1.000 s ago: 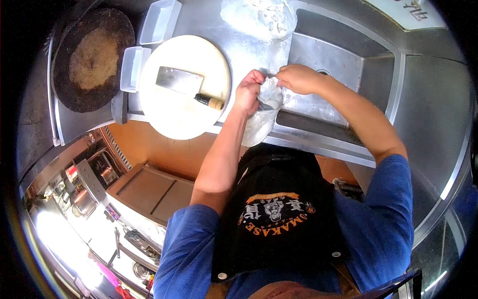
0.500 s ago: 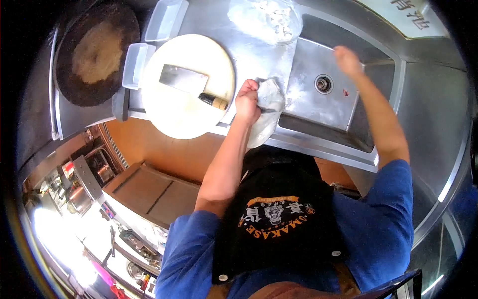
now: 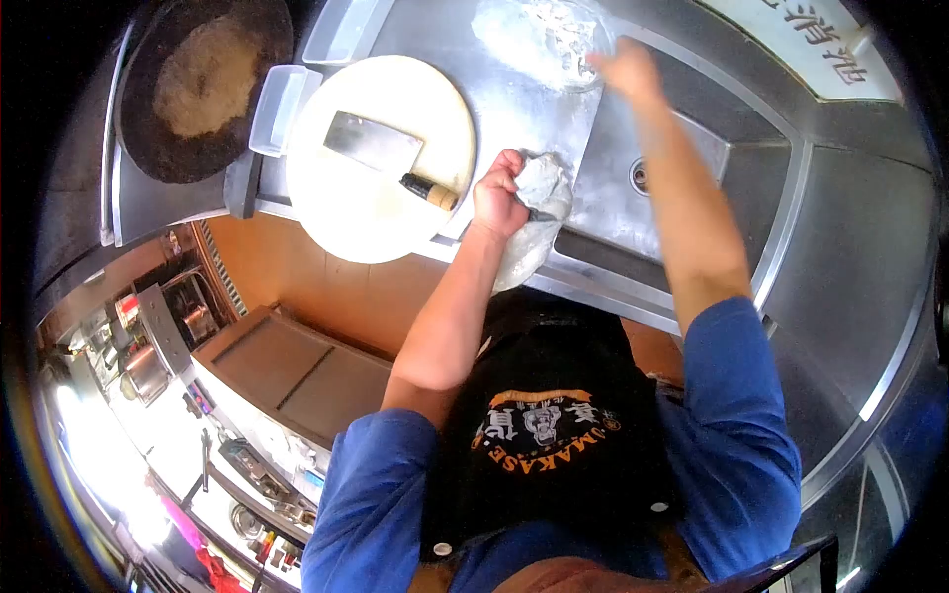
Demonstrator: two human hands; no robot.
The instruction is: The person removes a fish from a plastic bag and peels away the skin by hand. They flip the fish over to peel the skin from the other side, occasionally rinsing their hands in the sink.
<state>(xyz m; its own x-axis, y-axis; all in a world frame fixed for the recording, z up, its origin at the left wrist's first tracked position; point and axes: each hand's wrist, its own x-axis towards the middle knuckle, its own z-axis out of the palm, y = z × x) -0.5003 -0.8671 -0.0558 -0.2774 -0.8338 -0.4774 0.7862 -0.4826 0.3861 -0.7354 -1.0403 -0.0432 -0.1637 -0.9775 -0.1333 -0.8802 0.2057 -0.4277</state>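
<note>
My left hand (image 3: 501, 198) is closed around the gathered top of a whitish plastic bag (image 3: 542, 193), which hangs down at the counter's front edge. Over the far left corner of the sink, my right hand (image 3: 631, 71) is smeared by motion. Its fingertips overlap the edge of a clear plastic bag (image 3: 539, 40) with pale contents, lying on the counter. Left of my left hand is a round white cutting board (image 3: 381, 222), with a cleaver (image 3: 371, 143) lying flat on it, handle toward me.
The steel sink (image 3: 603, 193) with its drain is on the right. Clear plastic tubs (image 3: 282, 111) stand behind and left of the board, with a large dark wok (image 3: 203, 89) farther left. A brown cabinet (image 3: 282, 371) is at lower left.
My right hand has moved left and away from me, from above the sink toward the clear bag. My left hand keeps its hold on the whitish bag. The view has shifted slightly.
</note>
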